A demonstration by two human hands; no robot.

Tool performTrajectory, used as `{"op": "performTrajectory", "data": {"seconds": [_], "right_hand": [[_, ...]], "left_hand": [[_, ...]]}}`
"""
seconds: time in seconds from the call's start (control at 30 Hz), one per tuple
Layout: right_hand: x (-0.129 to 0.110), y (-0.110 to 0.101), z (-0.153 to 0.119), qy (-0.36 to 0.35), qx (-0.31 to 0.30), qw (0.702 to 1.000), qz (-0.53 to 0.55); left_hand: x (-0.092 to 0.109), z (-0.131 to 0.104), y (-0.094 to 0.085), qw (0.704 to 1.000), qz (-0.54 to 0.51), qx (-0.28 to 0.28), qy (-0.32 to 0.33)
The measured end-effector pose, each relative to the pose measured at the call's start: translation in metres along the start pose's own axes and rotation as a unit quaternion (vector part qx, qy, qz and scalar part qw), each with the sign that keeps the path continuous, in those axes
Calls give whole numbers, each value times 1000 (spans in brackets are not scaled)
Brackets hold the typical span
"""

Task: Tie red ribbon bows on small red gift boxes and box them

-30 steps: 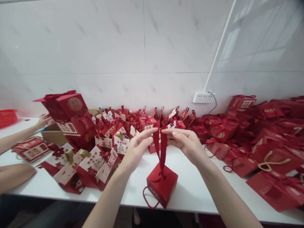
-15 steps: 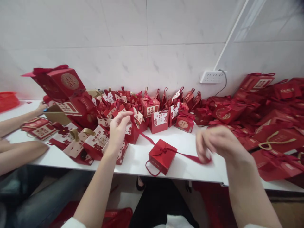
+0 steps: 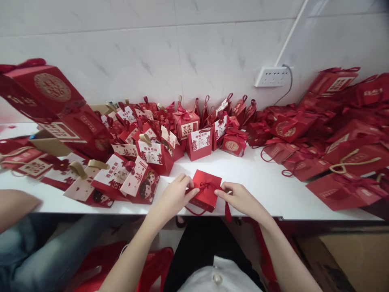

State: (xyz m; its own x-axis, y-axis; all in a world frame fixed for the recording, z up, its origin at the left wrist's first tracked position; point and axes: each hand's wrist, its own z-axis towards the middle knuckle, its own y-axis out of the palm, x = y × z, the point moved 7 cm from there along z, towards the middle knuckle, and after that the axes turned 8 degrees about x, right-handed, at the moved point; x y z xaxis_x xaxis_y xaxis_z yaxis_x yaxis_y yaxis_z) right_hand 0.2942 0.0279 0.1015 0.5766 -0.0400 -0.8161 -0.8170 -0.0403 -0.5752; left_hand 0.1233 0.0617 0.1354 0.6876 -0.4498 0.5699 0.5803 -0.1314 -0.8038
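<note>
A small red gift box (image 3: 209, 177) sits near the front edge of the white table, with a dark red ribbon (image 3: 208, 185) crossed at the middle of its top. My left hand (image 3: 179, 192) is at the box's left side, thumb and fingers pinched on the ribbon by the knot. On the right side my right hand (image 3: 238, 196) pinches the ribbon too, and a loose ribbon end (image 3: 227, 211) hangs below its fingers. The box's cord handle shows at its lower left, partly behind my left hand.
Many red and white gift boxes (image 3: 199, 144) stand along the back of the white table (image 3: 258, 178). A tall stack of red boxes (image 3: 56, 91) leans at the left, near another person's arm (image 3: 18, 205). Red boxes (image 3: 343, 190) pile up at the right. A power strip (image 3: 271, 77) is on the wall.
Both hands have come inward and down from holding the ribbon ends stretched apart to pinching the ribbon close to the knot. The view has tilted downward.
</note>
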Motion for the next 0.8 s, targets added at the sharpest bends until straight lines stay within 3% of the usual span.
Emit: {"op": "performTrajectory", "data": {"seconds": [0.2, 0.37, 0.43, 0.57, 0.8], "right_hand": [[-14, 9, -16, 25, -107, 978, 176], [-16, 8, -27, 67, -117, 965, 227], [-7, 6, -27, 87, -101, 966, 222], [10, 1, -25, 119, -58, 968, 214], [10, 13, -24, 107, -78, 969, 207]], "left_hand": [[-5, 10, 2, 996, 74, 14, 41], [11, 29, -2, 985, 112, 39, 124], [14, 29, -6, 992, 78, 38, 95], [3, 16, -10, 999, -34, -11, -28], [-34, 1, 2, 978, -105, -128, -129]]}}
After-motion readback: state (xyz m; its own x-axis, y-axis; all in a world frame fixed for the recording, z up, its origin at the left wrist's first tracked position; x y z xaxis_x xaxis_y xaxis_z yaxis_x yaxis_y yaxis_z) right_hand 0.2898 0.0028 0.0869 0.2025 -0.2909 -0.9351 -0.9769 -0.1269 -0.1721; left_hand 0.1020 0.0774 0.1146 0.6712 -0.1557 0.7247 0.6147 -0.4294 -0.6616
